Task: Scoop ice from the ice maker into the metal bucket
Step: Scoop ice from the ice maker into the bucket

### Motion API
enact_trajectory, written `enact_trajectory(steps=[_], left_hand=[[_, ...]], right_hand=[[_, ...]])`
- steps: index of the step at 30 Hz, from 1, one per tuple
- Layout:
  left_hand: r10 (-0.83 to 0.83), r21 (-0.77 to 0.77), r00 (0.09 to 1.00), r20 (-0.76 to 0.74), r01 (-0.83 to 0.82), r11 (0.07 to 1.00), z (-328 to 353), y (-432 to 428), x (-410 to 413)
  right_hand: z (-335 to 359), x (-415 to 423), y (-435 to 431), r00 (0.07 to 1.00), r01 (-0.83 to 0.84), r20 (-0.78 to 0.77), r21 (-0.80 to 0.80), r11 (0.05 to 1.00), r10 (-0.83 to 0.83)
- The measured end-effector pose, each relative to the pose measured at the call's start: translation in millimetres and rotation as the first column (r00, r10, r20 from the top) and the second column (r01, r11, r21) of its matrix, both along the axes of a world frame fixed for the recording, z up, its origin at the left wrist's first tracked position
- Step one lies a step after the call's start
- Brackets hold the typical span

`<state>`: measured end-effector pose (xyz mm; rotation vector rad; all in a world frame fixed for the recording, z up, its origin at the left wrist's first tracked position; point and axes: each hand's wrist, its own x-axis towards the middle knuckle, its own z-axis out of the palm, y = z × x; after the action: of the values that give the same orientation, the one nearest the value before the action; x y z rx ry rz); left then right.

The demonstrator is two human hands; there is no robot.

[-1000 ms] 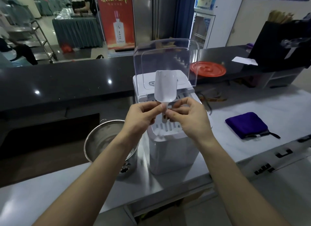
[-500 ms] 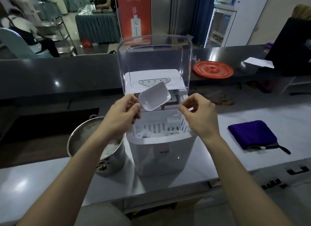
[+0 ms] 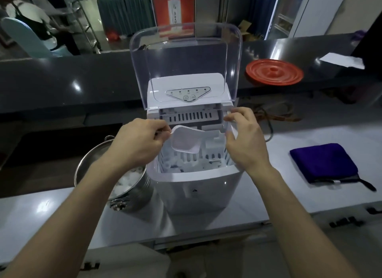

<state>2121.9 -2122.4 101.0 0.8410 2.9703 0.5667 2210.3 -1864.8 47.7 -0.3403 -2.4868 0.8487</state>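
A pale surface [image 3: 299, 195] ran below a dark glossy counter [image 3: 62, 81], which carried a round red lid [image 3: 275, 71]. On the pale surface stood a white ice maker [image 3: 198, 186] with its clear plastic cover [image 3: 186, 56] raised. A round metal bucket [image 3: 82, 166] with ice cubes [image 3: 128, 180] in it stood just beside its left wall. The left grip [image 3: 136, 145] pinched the handle of a white plastic scoop [image 3: 186, 142], held above the ice in the open bin. The right grip [image 3: 246, 141] lay curled at the bin's right rim; whether it clasped the rim could not be told. A folded purple cloth [image 3: 324, 161] lay well to the right.
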Motion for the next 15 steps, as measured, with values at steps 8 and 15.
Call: enact_trajectory(steps=[8,15], left_hand=[[-0.104,-0.313,0.99,-0.093,0.07,0.947,8.4,19.7,-10.3],[-0.248,-0.39,0.965,-0.08,0.198,0.899,-3.2,31.2,-14.4]], right_hand=[[-6.3,1.4,1.4,0.999,0.003,-0.032,-0.076,0.997,-0.006],[-8.9,2.9,3.1,0.997,-0.001,-0.077,-0.164,0.986,-0.012]])
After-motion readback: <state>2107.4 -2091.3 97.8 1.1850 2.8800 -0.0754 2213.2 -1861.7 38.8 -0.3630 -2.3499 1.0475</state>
